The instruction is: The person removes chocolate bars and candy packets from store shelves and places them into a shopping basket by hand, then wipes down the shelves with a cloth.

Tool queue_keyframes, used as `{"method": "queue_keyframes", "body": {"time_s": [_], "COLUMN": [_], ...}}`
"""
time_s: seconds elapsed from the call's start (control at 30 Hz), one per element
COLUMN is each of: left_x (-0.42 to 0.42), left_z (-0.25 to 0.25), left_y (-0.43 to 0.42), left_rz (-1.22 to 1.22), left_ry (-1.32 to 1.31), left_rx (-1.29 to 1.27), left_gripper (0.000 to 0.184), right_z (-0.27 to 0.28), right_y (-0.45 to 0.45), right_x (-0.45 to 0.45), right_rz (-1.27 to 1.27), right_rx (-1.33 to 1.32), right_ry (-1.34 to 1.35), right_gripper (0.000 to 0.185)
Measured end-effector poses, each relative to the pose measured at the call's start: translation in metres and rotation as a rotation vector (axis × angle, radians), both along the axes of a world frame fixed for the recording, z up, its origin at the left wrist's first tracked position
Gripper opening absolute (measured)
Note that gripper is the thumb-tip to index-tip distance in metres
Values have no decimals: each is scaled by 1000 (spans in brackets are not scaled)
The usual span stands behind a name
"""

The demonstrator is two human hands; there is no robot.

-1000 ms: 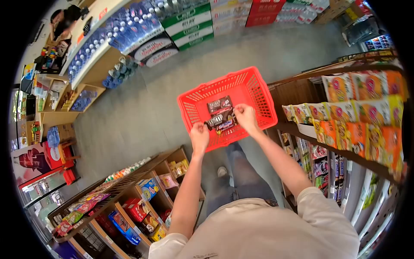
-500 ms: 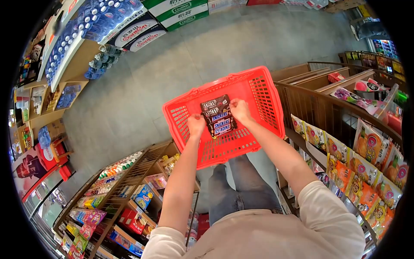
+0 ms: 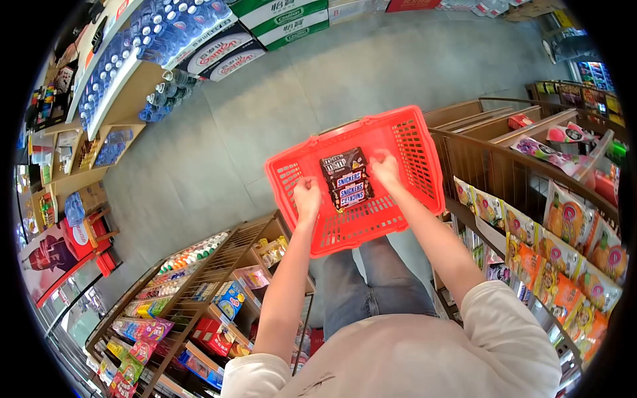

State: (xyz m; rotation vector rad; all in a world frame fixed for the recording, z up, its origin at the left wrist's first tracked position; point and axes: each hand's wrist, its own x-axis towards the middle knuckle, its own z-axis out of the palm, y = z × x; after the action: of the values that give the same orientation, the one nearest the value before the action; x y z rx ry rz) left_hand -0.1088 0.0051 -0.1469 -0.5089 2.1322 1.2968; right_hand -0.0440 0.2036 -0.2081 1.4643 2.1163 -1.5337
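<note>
My view looks down on a red shopping basket [image 3: 381, 211] with chocolate packs [image 3: 346, 179] stacked in its middle. At the packs' nine o'clock, my left hand [image 3: 306, 198] is curled, fingertips pressed together, just apart from them. At two o'clock, my right hand [image 3: 385, 168] is half curled; I cannot tell whether its fingertips meet or touch anything.

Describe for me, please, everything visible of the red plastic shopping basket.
The roughly rectangular red plastic basket has a broad rim and perforated walls. It is open side up, slightly askew in view; its support is hidden. Dark brown M&M's and Snickers packets lie inside. The bare left hand and bare right hand are over it; contact is unclear.
</note>
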Motion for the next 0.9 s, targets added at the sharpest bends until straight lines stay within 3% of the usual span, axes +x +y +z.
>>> {"method": "queue_keyframes", "body": {"time_s": [0.07, 0.17, 0.27, 0.43, 0.63, 0.9], "left_x": [2, 2, 7, 44, 91, 130], "left_z": [15, 53, 98, 120, 151, 179], "left_y": [-10, -19, -31, -61, -90, -65], "left_rz": [12, 38, -2, -37, -219, -601], "left_ry": [44, 104, 117, 174, 98, 23], "left_rx": [80, 191, 314, 419, 573, 648], "left_gripper": [16, 15, 14, 14, 23, 14], "right_z": [51, 59, 99, 154, 213, 276], "right_y": [-2, -8, -18, -47, -105, -120], "right_x": [0, 23, 42, 92, 164, 250], "right_rz": [-39, -142, -202, -275, -462, -679], "right_rx": [-137, -252, -246, -198, -124, -46], "right_ry": [-26, 73, 134, 348, 493, 628], "right_gripper": [31, 31, 27, 24, 19, 16]}}
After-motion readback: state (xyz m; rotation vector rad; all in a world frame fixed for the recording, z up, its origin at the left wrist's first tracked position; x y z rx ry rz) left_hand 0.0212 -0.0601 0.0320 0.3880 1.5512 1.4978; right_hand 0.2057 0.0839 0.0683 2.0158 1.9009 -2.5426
